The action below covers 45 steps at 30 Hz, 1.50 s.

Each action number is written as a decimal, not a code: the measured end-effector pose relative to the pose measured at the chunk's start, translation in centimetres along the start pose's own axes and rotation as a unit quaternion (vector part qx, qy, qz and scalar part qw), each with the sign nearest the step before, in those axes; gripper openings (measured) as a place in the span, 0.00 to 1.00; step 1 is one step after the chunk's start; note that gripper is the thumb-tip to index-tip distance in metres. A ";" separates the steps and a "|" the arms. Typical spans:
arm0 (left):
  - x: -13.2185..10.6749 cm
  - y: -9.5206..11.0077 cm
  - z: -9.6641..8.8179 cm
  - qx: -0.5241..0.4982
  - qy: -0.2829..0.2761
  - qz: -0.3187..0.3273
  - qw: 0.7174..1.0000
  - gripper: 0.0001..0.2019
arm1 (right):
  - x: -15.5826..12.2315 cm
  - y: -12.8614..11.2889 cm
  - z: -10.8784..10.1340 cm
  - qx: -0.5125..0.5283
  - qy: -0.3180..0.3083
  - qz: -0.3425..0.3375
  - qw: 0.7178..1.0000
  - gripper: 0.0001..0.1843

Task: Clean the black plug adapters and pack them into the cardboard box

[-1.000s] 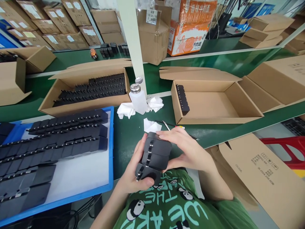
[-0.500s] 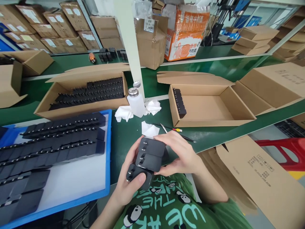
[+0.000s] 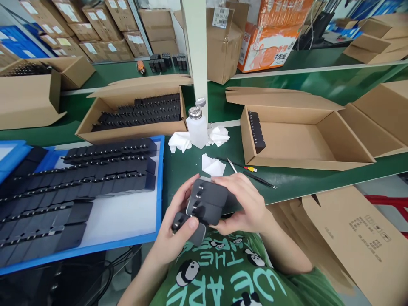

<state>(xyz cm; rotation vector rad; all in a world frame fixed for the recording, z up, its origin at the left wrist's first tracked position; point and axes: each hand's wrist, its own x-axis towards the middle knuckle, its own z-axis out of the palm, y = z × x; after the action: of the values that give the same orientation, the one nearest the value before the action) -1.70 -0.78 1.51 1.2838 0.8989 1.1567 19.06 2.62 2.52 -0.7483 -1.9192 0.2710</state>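
Several black power adapters (image 3: pixel 208 202) with metal prongs are held together in front of my chest. My left hand (image 3: pixel 178 225) is wrapped round their left side, its thumb pressing on a lower adapter (image 3: pixel 198 233) that sits askew to the others. From the right, my right hand (image 3: pixel 244 204) grips the same bunch, fingers along the top edge and thumb beneath. The undersides of the adapters are hidden. To the left, a blue-rimmed tray (image 3: pixel 160 182) carries rows of similar adapters (image 3: pixel 117 180). At the right, an open carton (image 3: pixel 306 163) has one short row of adapters (image 3: pixel 256 132) against its left wall.
Another open carton (image 3: pixel 134 132) at the back left is filled with adapter rows. A white pump bottle (image 3: pixel 197 129) stands by the post (image 3: pixel 196 51), among crumpled tissues (image 3: pixel 180 141). Tweezers (image 3: pixel 259 180) and a red-yellow cable end (image 3: pixel 250 168) lie on the green table (image 3: pixel 178 170).
The view has swung left, so the surroundings sit further right in the picture. In my hands the bunch of adapters has turned and tilted slightly; both hands keep their hold.
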 end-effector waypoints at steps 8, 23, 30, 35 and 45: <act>-1.3 -2.2 -5.3 0.107 0.193 -0.047 0.974 0.28 | 2.5 0.1 5.0 0.121 -0.219 0.156 0.956 0.33; 0.4 -8.0 -1.7 0.309 0.241 -0.063 0.918 0.22 | 4.5 4.0 6.2 -0.015 -0.431 0.212 0.877 0.17; -0.2 -5.0 -2.9 0.306 0.246 0.027 0.919 0.40 | 5.3 2.2 4.3 0.023 -0.335 0.191 0.922 0.22; 0.0 -1.7 -2.9 0.249 0.057 0.092 0.962 0.31 | 3.9 -1.2 -0.3 0.159 -0.251 0.164 0.941 0.26; 0.5 -0.5 2.0 0.083 -0.020 0.080 0.993 0.17 | -9.2 8.6 -7.6 -0.247 -0.104 0.373 0.888 0.13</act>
<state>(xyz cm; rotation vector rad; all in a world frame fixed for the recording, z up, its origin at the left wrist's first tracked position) 0.44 -0.77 1.32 1.5315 0.8908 1.1955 31.71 2.77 -4.99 -1.8688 -1.8310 0.3388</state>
